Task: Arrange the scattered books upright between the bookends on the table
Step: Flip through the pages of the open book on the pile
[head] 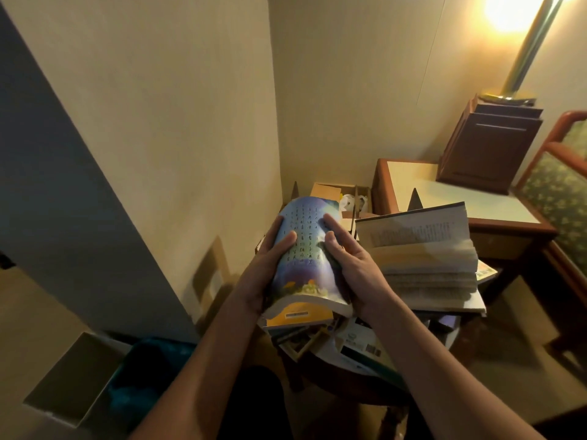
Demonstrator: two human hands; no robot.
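I hold a thick paperback with a blue-purple cover over the round table, tilted with its cover up. My left hand grips its left edge, thumb on the cover. My right hand holds the right edge, with thumb and forefinger lying on the cover. To the right lies an open book, its pages fanned, on a pile of others. More books and leaflets lie scattered under the held one. Two dark pointed bookends stand at the far side, one on the left and one on the right.
A cardboard box with white items sits behind the table against the wall corner. A side table with a wooden cabinet and lit lamp stands at right, beside a green patterned chair. A teal bin is at lower left.
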